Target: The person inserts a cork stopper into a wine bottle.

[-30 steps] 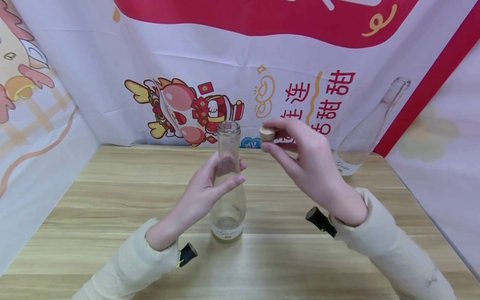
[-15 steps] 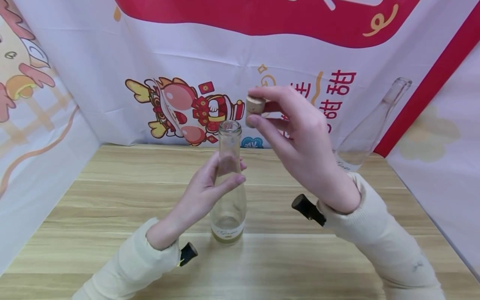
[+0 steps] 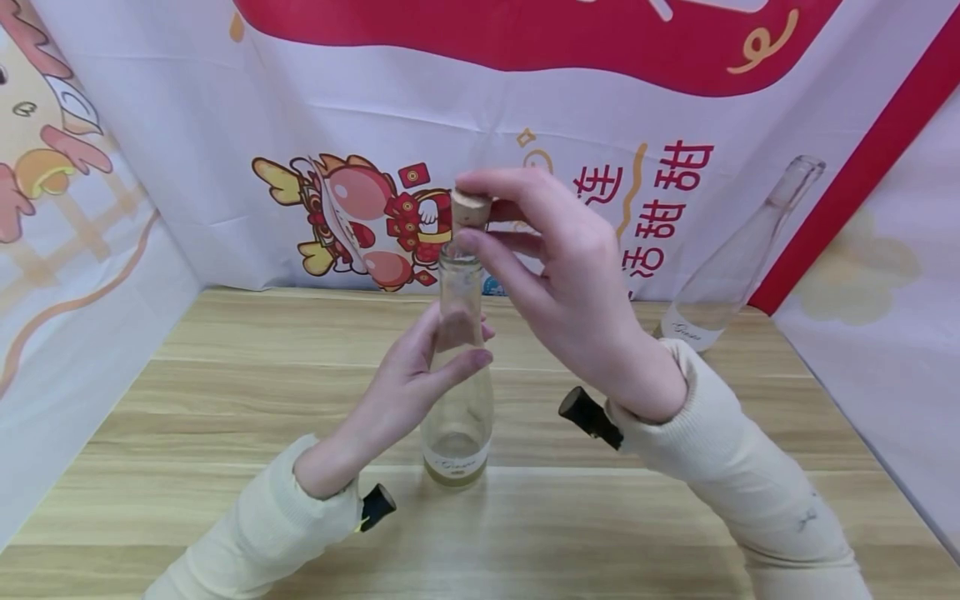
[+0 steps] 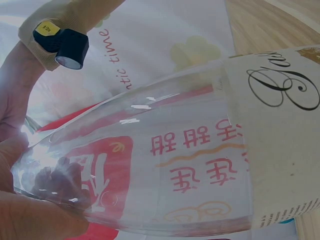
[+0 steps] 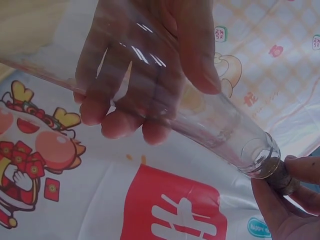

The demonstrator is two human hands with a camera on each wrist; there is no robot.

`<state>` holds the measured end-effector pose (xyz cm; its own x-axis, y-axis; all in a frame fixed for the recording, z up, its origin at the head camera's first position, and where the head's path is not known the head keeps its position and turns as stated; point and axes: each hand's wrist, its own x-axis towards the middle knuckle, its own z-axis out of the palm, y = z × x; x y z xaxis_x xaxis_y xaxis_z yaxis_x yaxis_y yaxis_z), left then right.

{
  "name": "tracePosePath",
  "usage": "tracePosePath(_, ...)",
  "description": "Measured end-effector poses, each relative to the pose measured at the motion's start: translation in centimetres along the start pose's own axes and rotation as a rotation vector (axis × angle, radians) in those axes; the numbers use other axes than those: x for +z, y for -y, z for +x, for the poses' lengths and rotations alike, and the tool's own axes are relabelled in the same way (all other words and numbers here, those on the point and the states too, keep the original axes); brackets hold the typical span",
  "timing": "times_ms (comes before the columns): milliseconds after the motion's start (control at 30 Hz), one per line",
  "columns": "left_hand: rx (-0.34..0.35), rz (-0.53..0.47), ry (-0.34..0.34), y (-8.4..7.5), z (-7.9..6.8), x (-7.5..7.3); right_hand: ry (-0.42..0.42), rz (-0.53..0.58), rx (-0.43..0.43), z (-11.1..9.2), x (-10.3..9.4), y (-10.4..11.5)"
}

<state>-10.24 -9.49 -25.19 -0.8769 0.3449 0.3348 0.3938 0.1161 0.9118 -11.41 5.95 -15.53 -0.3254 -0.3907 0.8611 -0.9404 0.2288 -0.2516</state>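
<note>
A clear glass bottle (image 3: 459,417) with a pale label low on its side stands upright on the table. My left hand (image 3: 405,375) grips it below the neck, fingers behind and thumb across the front. In the right wrist view those fingers show through the glass. Between the thumb and fingers of my right hand (image 3: 562,267), a cork (image 3: 470,210) is pinched upright at the bottle's mouth. The cork (image 5: 283,180) meets the glass rim (image 5: 270,155) in the right wrist view, with most of its length outside.
Another clear bottle (image 3: 720,275) with a similar label stands at the table's back right. Printed cloth (image 3: 375,92) hangs behind the wooden table (image 3: 225,375) and along both sides. Dark wrist cameras (image 3: 588,417) stick out from the cream sleeves.
My right hand has carried the cork up and leftward, then down onto the bottle's mouth. My left hand and the bottle have stayed in place.
</note>
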Motion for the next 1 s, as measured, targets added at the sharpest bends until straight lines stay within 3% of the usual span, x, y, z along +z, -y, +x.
tracePosePath(267, -0.007, 0.014, 0.005, 0.0, -0.1, 0.0, 0.007, -0.003, -0.069, -0.5, 0.5, -1.1)
tracePosePath(1000, -0.015, 0.023, 0.001, -0.1, -0.1, 0.0, 0.001, -0.018, -0.063, -1.5, 1.0, -2.7)
